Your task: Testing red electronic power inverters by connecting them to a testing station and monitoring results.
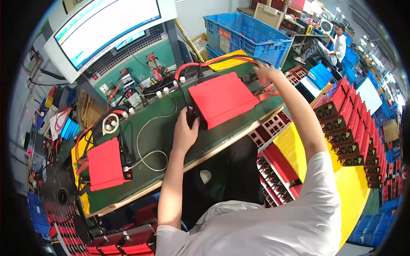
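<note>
A flat red metal box (222, 99) lies on the green bench top (147, 141) in front of me. My left hand (185, 133) is at its left end, thumb and fingers curled around a small black part beside a black cable; the hand partly hides that part. Beyond the box's far right corner, my right hand (267, 74) reaches over thick red cables (226, 59), its fingers spread. Whether its fingertips touch the cables I cannot tell. Red clamps (269, 93) lie by the box's right end. A second red box (105, 165) sits at the bench's left, with a white cable (147, 165) at its side.
A monitor (109, 30) stands behind the bench. Blue crates (252, 38) are at the back, stacked red units (346, 123) at the right. A fan (60, 194) is at the left. Another person (335, 47) sits at the far right.
</note>
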Action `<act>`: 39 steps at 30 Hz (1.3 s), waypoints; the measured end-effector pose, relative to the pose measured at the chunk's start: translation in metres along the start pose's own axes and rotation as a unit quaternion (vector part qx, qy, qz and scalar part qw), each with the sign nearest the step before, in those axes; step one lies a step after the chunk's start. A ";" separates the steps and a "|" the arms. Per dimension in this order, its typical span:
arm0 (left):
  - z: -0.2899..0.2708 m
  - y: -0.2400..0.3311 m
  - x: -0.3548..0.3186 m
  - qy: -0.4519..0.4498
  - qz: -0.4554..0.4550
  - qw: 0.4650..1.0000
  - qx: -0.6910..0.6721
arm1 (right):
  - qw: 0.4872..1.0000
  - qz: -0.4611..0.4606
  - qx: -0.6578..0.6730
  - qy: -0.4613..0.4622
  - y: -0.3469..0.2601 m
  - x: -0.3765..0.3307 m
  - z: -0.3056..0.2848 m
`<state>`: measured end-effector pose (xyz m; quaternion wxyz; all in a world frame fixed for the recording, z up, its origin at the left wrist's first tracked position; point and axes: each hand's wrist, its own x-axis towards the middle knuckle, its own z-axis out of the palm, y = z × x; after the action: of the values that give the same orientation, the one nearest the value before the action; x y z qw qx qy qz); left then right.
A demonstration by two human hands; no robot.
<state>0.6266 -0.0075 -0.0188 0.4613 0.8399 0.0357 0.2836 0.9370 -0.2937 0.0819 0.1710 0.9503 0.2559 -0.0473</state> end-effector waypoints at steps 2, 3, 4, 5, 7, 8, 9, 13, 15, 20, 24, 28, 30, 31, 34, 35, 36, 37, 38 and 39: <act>0.016 -0.004 0.009 -0.005 0.014 1.000 0.008 | 0.995 -0.064 -0.003 0.070 0.045 0.013 0.039; 0.010 0.002 0.012 -0.014 0.002 1.000 0.022 | 0.995 -0.069 -0.002 0.066 0.047 0.021 0.042; 0.008 0.010 0.010 -0.026 -0.017 0.999 0.013 | 0.991 -0.102 0.048 0.076 0.049 0.029 0.047; 0.007 0.010 0.009 -0.025 -0.021 0.999 0.015 | 0.982 -0.135 0.097 0.088 0.052 0.037 0.049; 0.009 0.009 0.011 -0.021 -0.005 0.999 0.042 | 0.969 -0.174 0.108 0.137 0.062 0.048 0.056; 0.007 0.009 0.012 0.012 0.024 1.000 0.016 | 0.963 -0.190 0.138 0.130 0.063 0.052 0.056; 0.006 0.010 0.015 0.046 0.053 0.997 -0.010 | 0.957 -0.205 0.167 0.122 0.064 0.055 0.058; -0.009 -0.002 0.006 0.114 0.032 0.993 -0.020 | 0.949 -0.197 0.149 0.198 0.033 0.057 0.053; -0.006 0.009 0.006 0.099 -0.017 0.995 0.007 | 0.948 -0.194 0.086 0.239 0.042 0.054 0.060; -0.010 0.023 0.007 0.111 -0.071 0.991 0.030 | 0.978 -0.105 0.052 0.171 0.065 0.031 0.049; -0.010 0.015 0.007 0.146 -0.080 0.986 0.002 | 0.968 -0.048 0.145 0.197 0.082 0.024 0.053; -0.011 -0.004 0.003 0.202 -0.089 0.974 -0.049 | 0.947 -0.118 0.172 0.243 0.078 0.008 0.051; -0.012 -0.013 -0.001 0.235 -0.075 0.969 0.008 | 0.939 -0.161 0.192 0.235 0.080 -0.001 0.039; -0.018 -0.013 -0.004 0.245 -0.082 0.965 0.037 | 0.945 -0.153 0.266 0.114 0.072 -0.011 0.023; -0.017 -0.002 0.000 0.240 -0.028 0.961 0.135 | 0.912 -0.213 0.351 0.007 0.084 -0.042 0.015; -0.004 0.010 0.002 0.226 -0.049 0.968 0.095 | 0.944 -0.230 0.234 -0.025 0.094 -0.048 0.023; -0.008 0.011 0.000 0.229 -0.025 0.958 0.170 | 0.958 -0.241 0.157 -0.021 0.087 -0.053 0.028; -0.006 0.010 -0.002 0.229 0.003 0.946 0.231 | 0.966 -0.247 0.075 -0.018 0.086 -0.060 0.032; -0.002 0.014 -0.002 0.222 0.006 0.960 0.170 | 0.962 -0.265 0.064 0.015 0.097 -0.061 0.053; -0.013 0.002 -0.006 0.227 0.007 0.955 0.190 | 0.970 -0.233 0.072 0.022 0.071 -0.059 0.052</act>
<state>0.6148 -0.0004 -0.0145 0.2714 0.8257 0.1868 0.4579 0.9220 -0.3972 0.0654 0.0806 0.8752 0.4697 -0.0833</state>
